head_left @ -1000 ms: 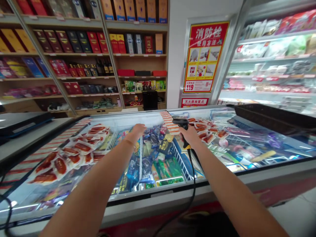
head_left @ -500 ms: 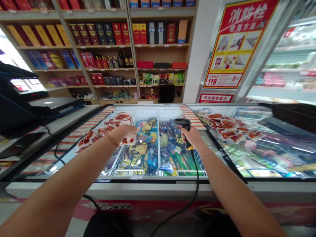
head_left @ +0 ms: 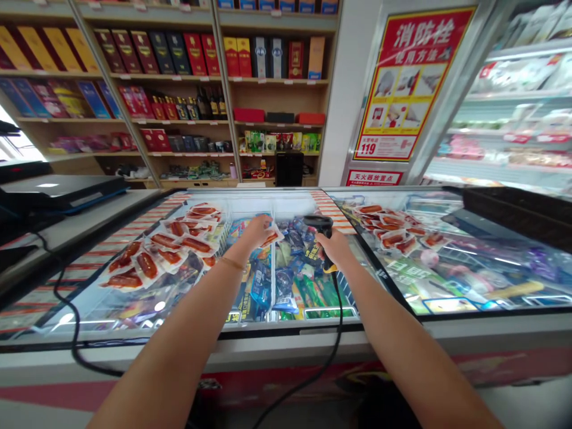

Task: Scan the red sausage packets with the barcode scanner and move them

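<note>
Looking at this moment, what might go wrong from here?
The sausage packet in the left hand might slip and drop onto the freezer. The cable hanging from the scanner in the right hand could catch on the freezer's front edge. The overlapping packs at left could slide if bumped.

Arms [head_left: 187, 328] extend forward, left hand [head_left: 258, 231] pinched, right hand [head_left: 336, 246] curled.

I see bare forearms [head_left: 190, 322], a thin golden-brown band [head_left: 233, 263] ringing the wrist by the left hand [head_left: 258, 231], black clothing [head_left: 379, 408] below.
</note>
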Motion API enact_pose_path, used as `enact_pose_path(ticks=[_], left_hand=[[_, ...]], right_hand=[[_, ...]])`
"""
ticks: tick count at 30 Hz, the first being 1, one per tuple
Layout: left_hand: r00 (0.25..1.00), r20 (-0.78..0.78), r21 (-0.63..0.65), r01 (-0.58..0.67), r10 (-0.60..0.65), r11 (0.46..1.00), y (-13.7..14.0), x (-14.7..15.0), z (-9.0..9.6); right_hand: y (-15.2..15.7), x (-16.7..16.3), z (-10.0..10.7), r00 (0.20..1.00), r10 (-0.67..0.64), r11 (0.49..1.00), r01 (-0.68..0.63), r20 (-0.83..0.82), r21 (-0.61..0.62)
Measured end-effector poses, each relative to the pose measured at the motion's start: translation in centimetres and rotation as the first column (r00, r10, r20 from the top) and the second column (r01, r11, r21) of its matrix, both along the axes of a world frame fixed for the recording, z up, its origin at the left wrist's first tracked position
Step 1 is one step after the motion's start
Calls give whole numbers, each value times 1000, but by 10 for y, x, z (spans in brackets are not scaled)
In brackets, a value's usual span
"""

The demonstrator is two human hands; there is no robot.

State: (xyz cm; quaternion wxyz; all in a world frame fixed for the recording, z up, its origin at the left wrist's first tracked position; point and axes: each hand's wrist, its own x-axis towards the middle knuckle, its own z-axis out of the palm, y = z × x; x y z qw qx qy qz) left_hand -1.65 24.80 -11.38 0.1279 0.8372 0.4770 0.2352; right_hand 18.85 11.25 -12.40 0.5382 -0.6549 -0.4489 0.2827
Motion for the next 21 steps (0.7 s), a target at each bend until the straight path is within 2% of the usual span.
enact_pose_path(ticks=[2, 4, 6, 8, 11, 13, 16, 21], left_hand=[[998, 10, 59, -58, 57, 997, 0, 2, -9], [985, -7, 87, -171, 172, 981, -2, -4, -14], [956, -54, 92, -283, 289, 955, -4, -16, -14], [927, -154, 72, -334, 342, 940, -8, -30, -9], [908, -326, -65, -299, 263, 952, -16, -46, 3], [911, -369, -139, -251, 185, 958, -21, -50, 10], [905, -392, -136, -233, 164, 963, -25, -49, 16], [915, -371, -164, -230, 156, 959, -23, -43, 12]], right_hand=[[-1, 0, 1, 1000, -6, 1000, 6, -4, -8], [-1, -1, 2, 1000, -9, 1000, 9, 6, -18], [-2, -2, 2, 1000, 7, 1000, -6, 29, -23], [-2, -4, 2, 998, 26, 999, -25, 50, -20], [-4, -6, 2, 998, 29, 999, -28, 58, -16], [-5, -6, 2, 997, 24, 1000, -22, 72, -18], [-6, -6, 2, 993, 33, 999, -30, 109, -29], [-7, -6, 2, 988, 42, 999, -40, 150, -22]])
